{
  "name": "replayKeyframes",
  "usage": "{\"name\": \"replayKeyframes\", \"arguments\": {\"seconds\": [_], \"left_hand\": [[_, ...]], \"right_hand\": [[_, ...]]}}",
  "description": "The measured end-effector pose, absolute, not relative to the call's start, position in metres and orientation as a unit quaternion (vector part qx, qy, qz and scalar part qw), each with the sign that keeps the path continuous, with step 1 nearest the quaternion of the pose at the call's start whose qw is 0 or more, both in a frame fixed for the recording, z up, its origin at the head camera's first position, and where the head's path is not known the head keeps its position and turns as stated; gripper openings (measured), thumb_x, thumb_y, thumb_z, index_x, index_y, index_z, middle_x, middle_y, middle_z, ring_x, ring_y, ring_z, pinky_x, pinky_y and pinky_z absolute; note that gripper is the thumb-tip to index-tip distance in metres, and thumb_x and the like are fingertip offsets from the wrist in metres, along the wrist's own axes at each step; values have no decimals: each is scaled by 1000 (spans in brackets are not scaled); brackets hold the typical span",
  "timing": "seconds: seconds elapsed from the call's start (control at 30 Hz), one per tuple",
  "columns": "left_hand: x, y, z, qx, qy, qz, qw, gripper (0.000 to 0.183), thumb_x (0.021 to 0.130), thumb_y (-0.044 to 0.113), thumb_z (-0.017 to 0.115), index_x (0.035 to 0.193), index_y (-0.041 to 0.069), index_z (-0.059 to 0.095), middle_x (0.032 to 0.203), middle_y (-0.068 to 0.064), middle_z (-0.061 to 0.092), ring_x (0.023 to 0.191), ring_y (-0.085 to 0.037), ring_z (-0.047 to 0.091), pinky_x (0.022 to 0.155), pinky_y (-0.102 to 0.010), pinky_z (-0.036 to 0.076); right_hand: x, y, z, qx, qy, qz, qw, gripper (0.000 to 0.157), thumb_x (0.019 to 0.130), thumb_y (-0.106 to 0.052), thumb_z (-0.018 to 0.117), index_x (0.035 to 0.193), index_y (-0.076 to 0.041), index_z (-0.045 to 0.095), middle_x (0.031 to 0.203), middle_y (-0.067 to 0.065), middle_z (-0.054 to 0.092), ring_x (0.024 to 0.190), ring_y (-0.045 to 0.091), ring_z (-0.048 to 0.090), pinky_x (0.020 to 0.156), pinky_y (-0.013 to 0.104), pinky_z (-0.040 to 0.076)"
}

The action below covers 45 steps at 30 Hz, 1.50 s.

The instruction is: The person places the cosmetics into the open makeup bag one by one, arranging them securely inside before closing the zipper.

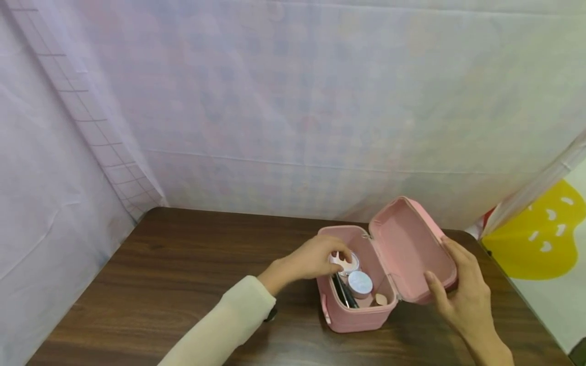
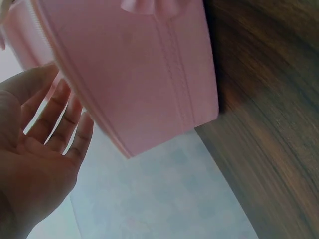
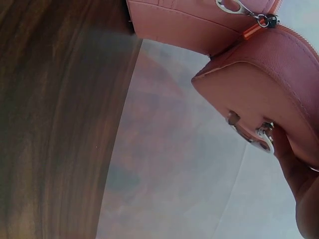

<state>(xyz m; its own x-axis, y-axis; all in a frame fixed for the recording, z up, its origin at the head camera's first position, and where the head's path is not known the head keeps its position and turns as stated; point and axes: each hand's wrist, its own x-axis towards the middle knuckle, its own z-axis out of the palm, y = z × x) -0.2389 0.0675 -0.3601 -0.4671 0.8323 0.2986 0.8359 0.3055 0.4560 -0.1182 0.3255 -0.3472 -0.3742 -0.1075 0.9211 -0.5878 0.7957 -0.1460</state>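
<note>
An open pink makeup case point(image 1: 357, 321) stands toward the right of the table, its lid point(image 1: 407, 249) swung out to the right. My left hand point(image 1: 316, 257) reaches over the near left wall, thumb and fingertips around a round white compact point(image 1: 349, 265) inside. In the left wrist view those fingertips pass behind the case's rim and are partly hidden. With my right hand point(image 1: 469, 287) I hold the lid's outer edge, thumb at its rim and fingers behind. Beside the compact lie a pale round jar point(image 1: 360, 283), dark slim sticks point(image 1: 344, 292) and a small beige piece point(image 1: 381, 299).
The dark wood table point(image 1: 183, 284) runs back to a pale patterned curtain point(image 1: 293, 112). White cloth point(image 1: 50, 152) hangs along the left side. A yellow shape point(image 1: 540, 234) shows beyond the right edge. Zipper pulls point(image 3: 266, 20) hang at the case's corner.
</note>
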Motion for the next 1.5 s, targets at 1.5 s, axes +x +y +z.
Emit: {"name": "replayKeyframes", "arguments": {"seconds": [1.5], "left_hand": [[-209,22,-407,-337,-764,-550,16,72,80,24,78,142,8,43,141,-6,47,123,-24,47,91,-39,46]], "right_hand": [[-112,325,-367,240,-800,406,370,49,97,1,46,141,9,27,145,11,39,109,9,50,85,11,40]]}}
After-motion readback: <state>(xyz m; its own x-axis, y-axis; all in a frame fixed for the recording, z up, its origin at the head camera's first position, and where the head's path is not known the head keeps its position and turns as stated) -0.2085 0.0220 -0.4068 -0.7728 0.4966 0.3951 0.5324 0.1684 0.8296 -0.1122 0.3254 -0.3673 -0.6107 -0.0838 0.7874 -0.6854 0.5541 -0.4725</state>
